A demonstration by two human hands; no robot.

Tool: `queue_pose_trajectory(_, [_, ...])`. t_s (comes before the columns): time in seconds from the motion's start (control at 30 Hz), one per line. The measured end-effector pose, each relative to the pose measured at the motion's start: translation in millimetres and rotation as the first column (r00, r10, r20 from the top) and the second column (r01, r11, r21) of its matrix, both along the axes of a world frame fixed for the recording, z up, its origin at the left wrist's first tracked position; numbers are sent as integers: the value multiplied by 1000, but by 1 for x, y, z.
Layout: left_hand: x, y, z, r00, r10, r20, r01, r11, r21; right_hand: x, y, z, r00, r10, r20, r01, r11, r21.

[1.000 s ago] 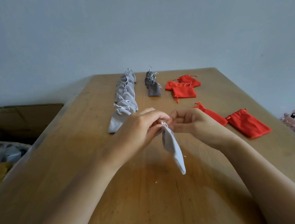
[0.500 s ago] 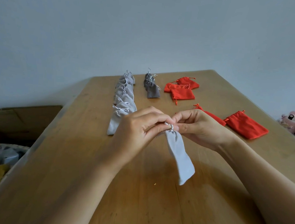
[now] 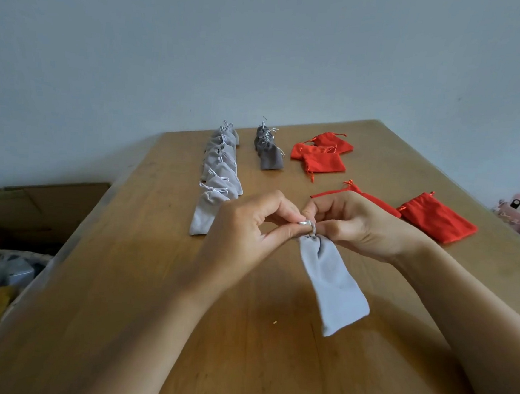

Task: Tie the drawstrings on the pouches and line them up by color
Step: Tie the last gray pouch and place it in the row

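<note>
In the head view, the left grip (image 3: 244,226) and right grip (image 3: 353,222) are meeting above the counter (image 3: 119,310). Both are pinching the white drawstring (image 3: 308,224) at the neck of a light grey pouch (image 3: 330,280), fingers curling closed on the cord. The pouch is hanging below them, slanting rightward. Farther back, a row of light grey pouches (image 3: 220,175) is lying beside dark grey pouches (image 3: 268,152), with red pouches (image 3: 321,155) lying loosely on the right.
</note>
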State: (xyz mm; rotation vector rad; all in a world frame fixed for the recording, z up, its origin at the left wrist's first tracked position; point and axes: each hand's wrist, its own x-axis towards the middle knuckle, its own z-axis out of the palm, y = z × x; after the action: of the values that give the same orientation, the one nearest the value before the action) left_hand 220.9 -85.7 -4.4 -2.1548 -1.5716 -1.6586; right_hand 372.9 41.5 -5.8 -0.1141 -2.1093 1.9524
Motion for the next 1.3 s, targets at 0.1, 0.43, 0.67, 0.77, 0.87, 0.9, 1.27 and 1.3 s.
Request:
queue_pose_trajectory(0.1, [2,-1,0,999,48,-9,-48,999,5,3,1,5,998,-56,29,54,995,83])
queue_pose_trajectory(0.43, [2,-5,4,998,50,40,-46,995,-88,12,-4,21,936,-352,-12,322,842,432])
queue_pose_trajectory(0.67, [1,-5,5,994,45,104,-26,984,-174,11,-5,19,901,-429,-59,386,733,561])
queue_pose_trajectory(0.77, [0,-4,4,990,86,115,-66,983,-171,9,-5,18,889,-446,-102,425,720,549])
queue_pose_trajectory(0.87, [1,-4,5,989,144,-34,-146,986,-84,12,-3,19,896,-437,-84,418,764,492])
queue_pose_trajectory(0.9, [1,-4,5,983,163,-87,-168,984,-52,12,-2,19,897,-436,-77,418,778,469])
queue_pose_trajectory(1.27, [-1,-3,5,968,248,-46,-246,969,32,11,-5,23,951,-307,-40,309,948,80])
queue_pose_trajectory(1.3, [-1,-3,4,968,247,-38,-246,969,31,10,-5,22,949,-313,-37,315,945,90])
